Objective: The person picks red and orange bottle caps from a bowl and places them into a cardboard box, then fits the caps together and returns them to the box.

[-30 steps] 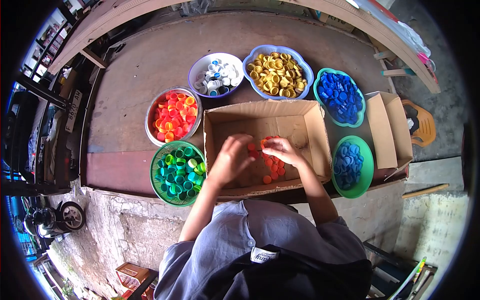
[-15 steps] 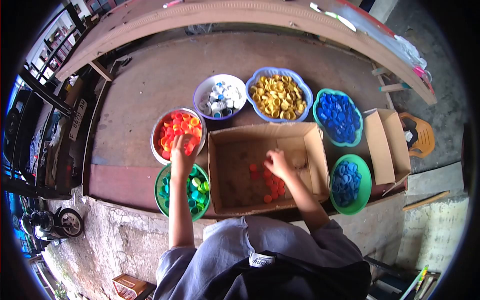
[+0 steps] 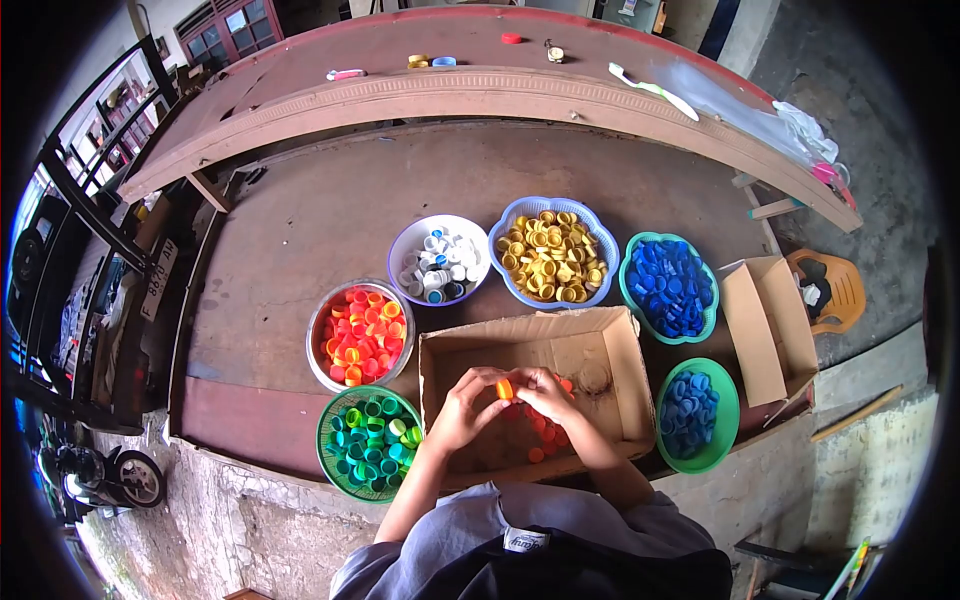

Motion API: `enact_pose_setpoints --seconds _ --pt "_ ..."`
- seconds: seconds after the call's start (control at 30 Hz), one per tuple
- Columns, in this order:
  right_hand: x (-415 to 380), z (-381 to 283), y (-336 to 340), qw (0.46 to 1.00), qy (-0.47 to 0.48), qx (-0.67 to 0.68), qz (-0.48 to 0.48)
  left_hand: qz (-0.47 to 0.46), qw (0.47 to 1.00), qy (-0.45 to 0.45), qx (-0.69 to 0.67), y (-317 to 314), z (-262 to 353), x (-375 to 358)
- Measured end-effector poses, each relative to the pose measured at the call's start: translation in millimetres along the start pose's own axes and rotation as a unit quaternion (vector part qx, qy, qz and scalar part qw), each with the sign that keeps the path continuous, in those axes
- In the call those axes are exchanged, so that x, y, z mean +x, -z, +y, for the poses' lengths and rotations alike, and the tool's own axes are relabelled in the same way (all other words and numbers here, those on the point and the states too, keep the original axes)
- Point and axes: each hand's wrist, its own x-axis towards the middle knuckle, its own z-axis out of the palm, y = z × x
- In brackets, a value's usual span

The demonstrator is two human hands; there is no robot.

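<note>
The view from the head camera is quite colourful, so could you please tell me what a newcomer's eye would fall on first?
Probably the yellow caps, heaped in a scalloped basket beyond the cardboard box, and the red and orange caps in a round bowl at its left. Next might come the single orange cap in the left hand, over the box and close by the right hand.

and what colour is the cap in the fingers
Orange; the held cap shows best in the head view.
</note>
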Motion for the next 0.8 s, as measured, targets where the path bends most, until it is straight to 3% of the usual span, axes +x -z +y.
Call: enact_pose_setpoints --seconds 0.17,0.2,0.23,0.27,0.3,0.4,0.5,0.6,0.7,0.8 --pt "0.4 11.8 -1.0 0.996 -0.013 -0.085 -0.011 0.059 0.996 0.001 0.072 24.8 2.7 -3.2" --pt "-2.6 -1.4 3.1 0.939 -0.014 -0.343 -0.032 0.103 0.986 0.003 0.131 36.2 -6.4 -4.6" --pt "-5.3 5.4 8.8 0.876 0.027 -0.48 -0.038 0.136 0.975 0.055 0.165 50.6 -7.2 -3.8" --pt "-7.6 18.0 13.9 0.792 0.068 -0.605 -0.043 0.195 0.959 0.034 0.202 65.6 -25.4 -5.7" --pt "-8.8 31.8 17.0 0.763 0.056 -0.642 -0.043 0.22 0.95 0.051 0.216 83.1 -32.1 -5.6" --pt "-10.3 44.7 16.2 0.747 0.031 -0.663 -0.037 0.243 0.911 0.094 0.319 117.1 -67.9 -13.1" --pt "-3.9 54.6 26.4 0.734 -0.038 -0.668 -0.12 0.228 0.903 0.105 0.348 115.6 -64.0 -12.8" --pt "-9.6 57.7 29.3 0.754 -0.007 -0.652 -0.077 0.214 0.923 0.091 0.308 95.0 -60.7 -10.6" --pt "-14.3 34.5 12.5 0.749 0.093 -0.65 -0.089 0.205 0.944 0.057 0.254 62.5 -36.5 -0.2" --pt "-10.5 74.8 24.2 0.745 0.092 -0.652 -0.112 0.139 0.973 0.043 0.179 29.7 -17.3 4.7"
